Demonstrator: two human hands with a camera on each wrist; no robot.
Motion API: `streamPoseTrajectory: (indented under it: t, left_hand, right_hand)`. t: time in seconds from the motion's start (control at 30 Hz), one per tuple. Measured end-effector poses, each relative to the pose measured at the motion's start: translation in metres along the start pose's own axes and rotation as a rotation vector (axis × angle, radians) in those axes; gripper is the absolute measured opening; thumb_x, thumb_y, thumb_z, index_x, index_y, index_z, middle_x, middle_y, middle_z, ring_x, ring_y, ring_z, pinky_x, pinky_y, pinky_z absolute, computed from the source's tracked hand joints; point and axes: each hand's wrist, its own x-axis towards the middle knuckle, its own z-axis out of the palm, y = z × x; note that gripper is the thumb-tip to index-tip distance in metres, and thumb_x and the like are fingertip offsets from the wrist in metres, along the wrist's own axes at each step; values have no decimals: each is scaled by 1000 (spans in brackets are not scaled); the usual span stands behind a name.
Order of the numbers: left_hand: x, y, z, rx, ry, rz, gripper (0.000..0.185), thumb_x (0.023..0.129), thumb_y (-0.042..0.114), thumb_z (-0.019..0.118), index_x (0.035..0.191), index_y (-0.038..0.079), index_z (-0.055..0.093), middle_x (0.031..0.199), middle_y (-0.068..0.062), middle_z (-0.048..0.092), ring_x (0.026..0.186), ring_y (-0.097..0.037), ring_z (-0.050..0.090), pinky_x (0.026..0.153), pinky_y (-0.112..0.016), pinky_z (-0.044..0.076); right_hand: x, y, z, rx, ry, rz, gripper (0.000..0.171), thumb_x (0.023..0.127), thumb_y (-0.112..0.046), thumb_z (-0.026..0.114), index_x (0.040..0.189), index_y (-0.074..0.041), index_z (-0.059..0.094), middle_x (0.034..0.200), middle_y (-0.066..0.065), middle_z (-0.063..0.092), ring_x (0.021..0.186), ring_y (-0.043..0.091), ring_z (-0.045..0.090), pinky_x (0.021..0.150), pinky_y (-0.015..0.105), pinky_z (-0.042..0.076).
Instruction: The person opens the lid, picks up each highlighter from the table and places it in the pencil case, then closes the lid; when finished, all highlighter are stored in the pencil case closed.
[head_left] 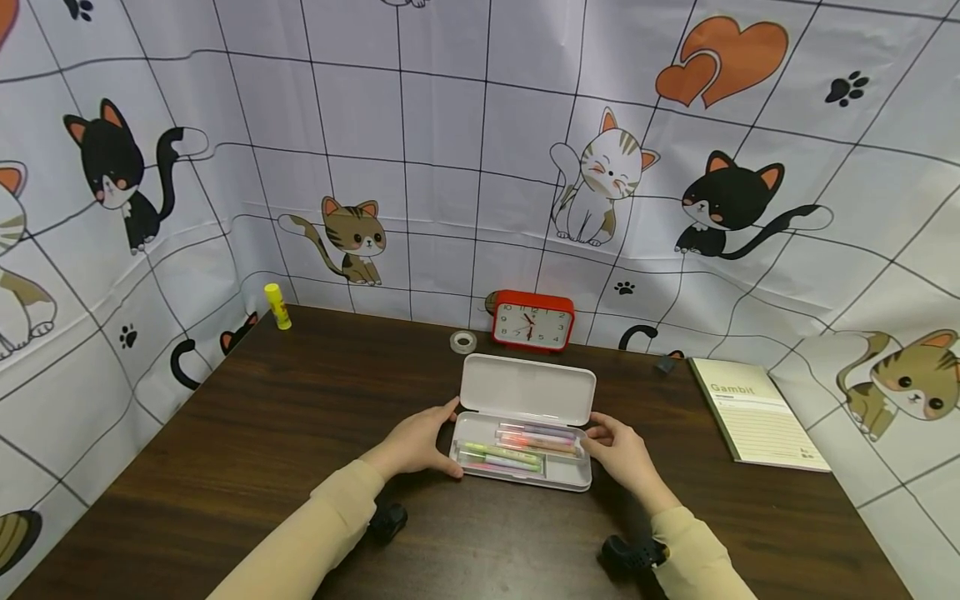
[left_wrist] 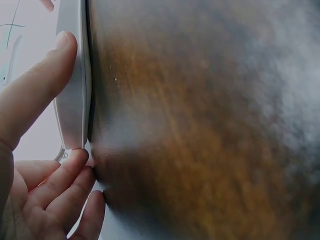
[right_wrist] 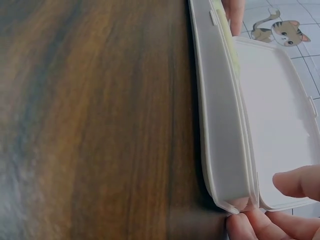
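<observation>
A white pencil case [head_left: 566,475] lies on the table with its hinged lid [head_left: 527,388] tipped back, away from the person. Inside are several pens and markers: yellow-green ones [head_left: 501,454] at the front left, pink and purple ones [head_left: 536,435] farther back. My left hand [head_left: 417,442] holds the case's left end; in the left wrist view the thumb [left_wrist: 62,60] lies along the front wall and the fingertips [left_wrist: 77,156] meet the corner. At the right end, my right hand [head_left: 622,454] grips the case, its fingertips [right_wrist: 242,227] against the corner.
Behind the case stand a red alarm clock [head_left: 533,321] and a roll of tape [head_left: 462,342]. A yellow glue stick [head_left: 277,307] is at the far left corner. To the right lie a notepad [head_left: 757,412] and a small dark object [head_left: 665,364]. Cat-patterned sheeting [head_left: 442,192] borders the table.
</observation>
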Motion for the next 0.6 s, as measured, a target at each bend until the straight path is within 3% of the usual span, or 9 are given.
streamPoseTrajectory:
  t: [0.23, 0.6]
  left_hand:
    - [0, 0, 0, -13, 11, -6, 117, 60, 41, 88, 151, 6, 23, 130, -5, 56, 125, -27, 48, 102, -46, 39]
    - [3, -1, 1, -20, 26, -16, 119, 57, 40, 90, 151, 6, 24, 127, -2, 57, 121, -25, 51, 100, -45, 41]
  right_hand:
    - [-3, -3, 0, -2, 1, 20, 46, 91, -14, 62, 130, 7, 51, 101, 14, 69, 92, 27, 67, 76, 37, 54]
    - [-4, -3, 2, 198, -5, 81, 44, 97, -20, 54, 132, 6, 49, 111, 23, 63, 94, 27, 66, 78, 31, 56]
